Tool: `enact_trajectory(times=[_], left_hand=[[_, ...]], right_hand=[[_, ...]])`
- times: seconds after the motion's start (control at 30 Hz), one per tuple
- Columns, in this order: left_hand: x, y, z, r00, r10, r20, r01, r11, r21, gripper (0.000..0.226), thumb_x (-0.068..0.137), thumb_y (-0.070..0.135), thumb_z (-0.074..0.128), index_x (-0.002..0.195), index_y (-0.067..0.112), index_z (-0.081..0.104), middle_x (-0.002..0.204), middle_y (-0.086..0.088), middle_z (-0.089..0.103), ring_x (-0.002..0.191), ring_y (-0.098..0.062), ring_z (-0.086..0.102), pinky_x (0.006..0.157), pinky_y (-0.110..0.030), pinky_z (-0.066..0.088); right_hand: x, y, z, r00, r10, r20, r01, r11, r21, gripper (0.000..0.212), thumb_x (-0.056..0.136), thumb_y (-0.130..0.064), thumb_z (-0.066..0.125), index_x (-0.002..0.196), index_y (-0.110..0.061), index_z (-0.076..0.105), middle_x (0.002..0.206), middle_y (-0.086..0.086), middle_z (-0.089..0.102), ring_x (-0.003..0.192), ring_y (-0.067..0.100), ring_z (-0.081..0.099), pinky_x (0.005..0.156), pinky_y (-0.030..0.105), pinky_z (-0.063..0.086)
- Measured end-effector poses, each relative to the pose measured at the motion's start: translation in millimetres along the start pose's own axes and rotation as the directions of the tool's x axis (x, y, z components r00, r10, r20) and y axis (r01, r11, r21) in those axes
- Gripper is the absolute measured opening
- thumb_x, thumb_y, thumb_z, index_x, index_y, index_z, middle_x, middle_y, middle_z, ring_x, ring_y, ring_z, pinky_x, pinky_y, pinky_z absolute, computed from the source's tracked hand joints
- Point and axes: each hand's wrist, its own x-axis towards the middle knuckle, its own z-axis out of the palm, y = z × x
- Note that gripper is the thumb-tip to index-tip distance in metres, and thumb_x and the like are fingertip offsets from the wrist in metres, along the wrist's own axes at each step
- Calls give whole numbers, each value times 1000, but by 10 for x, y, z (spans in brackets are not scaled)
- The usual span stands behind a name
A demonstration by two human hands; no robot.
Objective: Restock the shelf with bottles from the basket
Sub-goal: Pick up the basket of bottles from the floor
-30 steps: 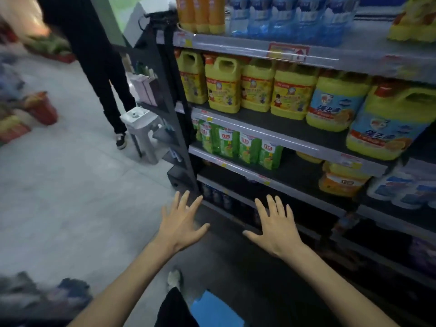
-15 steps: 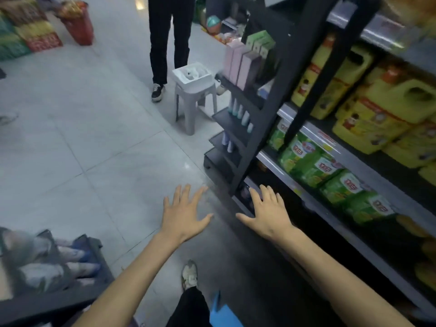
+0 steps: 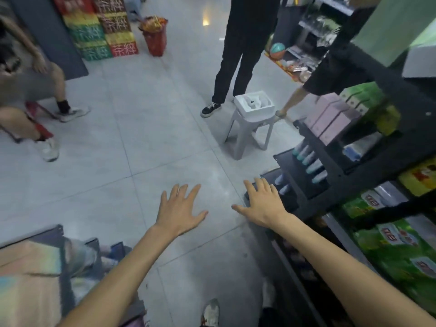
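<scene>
Grey floor tiles were seen beneath both outstretched arms. The left hand was held palm down above the floor, its fingers spread and nothing held in it. The right hand was likewise spread flat and empty, its fingertips lying over the low corner of the black shelf unit; whether contact was made could not be told. The basket was placed at the lower left, beside the left forearm, with blurred pale bottles lying in it. Green packs were ranged on the shelf at the right. A grey plastic stool bearing a white box was set beyond the hands, beside a person in black trousers
</scene>
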Motion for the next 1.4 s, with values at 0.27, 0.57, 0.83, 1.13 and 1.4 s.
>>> enact_trajectory(times=[0.27,0.57,0.83,1.13,1.4], left_hand=[[1169,-574,-685,989,-123,-82,126,991,40,97,80,83,23,164,37,8,170,-7,20,158,-31,10,124,-59,15],[2893,-1239,-1683,959,-248,-138,258,964,63,86,93,75,40,164,37,7,170,-7,18,158,-30,8,125,-58,12],[3880,-2045,-2319,920,-344,-189,359,932,52,85,93,74,39,164,36,9,169,-7,20,157,-31,11,124,-57,15],[5040,-3575,-2774,893,-418,-168,425,905,8,86,94,73,42,164,35,9,169,-8,19,157,-32,13,124,-55,14],[6161,-4928,-3539,899,-389,-200,395,919,-12,86,93,73,41,163,35,12,166,-8,25,155,-31,17,123,-56,17]], right_hand=[[1533,-373,-415,987,-159,37,160,987,-14,96,89,-79,42,162,-23,14,169,14,10,157,35,4,126,50,10],[3746,-682,-1404,967,-250,-44,251,967,33,94,89,-77,45,161,-22,18,167,16,16,156,36,10,126,50,12],[5243,-1261,-2068,933,-358,-22,358,934,-19,95,90,-76,46,161,-21,15,168,14,12,157,35,4,127,47,11],[7087,-2426,-2388,910,-415,0,414,907,-81,95,90,-78,44,162,-23,14,168,13,12,157,34,4,127,48,9],[8474,-3482,-3006,916,-402,6,397,903,-163,93,92,-76,43,161,-21,14,167,15,13,157,35,4,127,48,9]])
